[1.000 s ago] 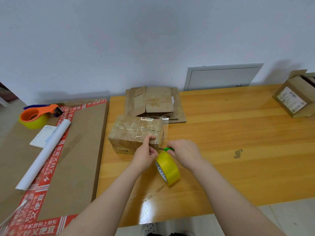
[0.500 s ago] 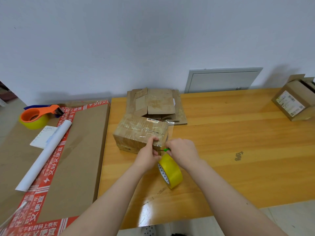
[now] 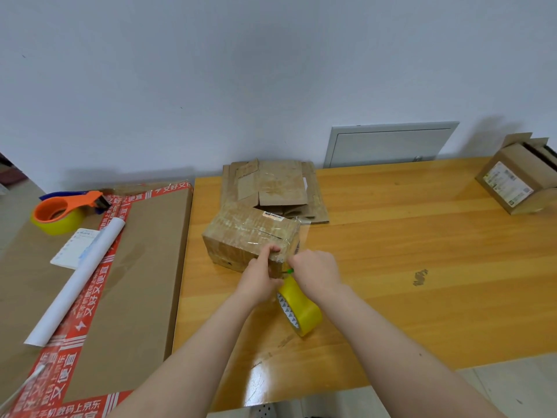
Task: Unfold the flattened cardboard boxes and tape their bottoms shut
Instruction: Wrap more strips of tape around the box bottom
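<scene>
An unfolded cardboard box [image 3: 247, 236] lies on the wooden table [image 3: 422, 251], its top face covered with clear tape. My left hand [image 3: 260, 276] grips the box's near right corner, thumb on top. My right hand [image 3: 316, 273] is right beside it, fingers curled round a small green-tipped object [image 3: 290, 270] at that corner. A yellow tape roll [image 3: 300, 309] stands on edge just below both hands. A loose strip of clear tape [image 3: 303, 233] sticks out past the box's right side. Flattened boxes [image 3: 271, 188] are stacked behind it against the wall.
To the left lies a large flat carton with red printed tape [image 3: 135, 282], carrying an orange tape dispenser [image 3: 63, 209], a white paper roll [image 3: 78, 282] and a paper sheet [image 3: 73, 247]. An assembled labelled box [image 3: 518, 182] stands at the table's far right. A grey wall panel [image 3: 388, 144] is behind.
Both hands have slid along the box's near edge to its right corner, and the tape roll has followed them. The box has turned slightly.
</scene>
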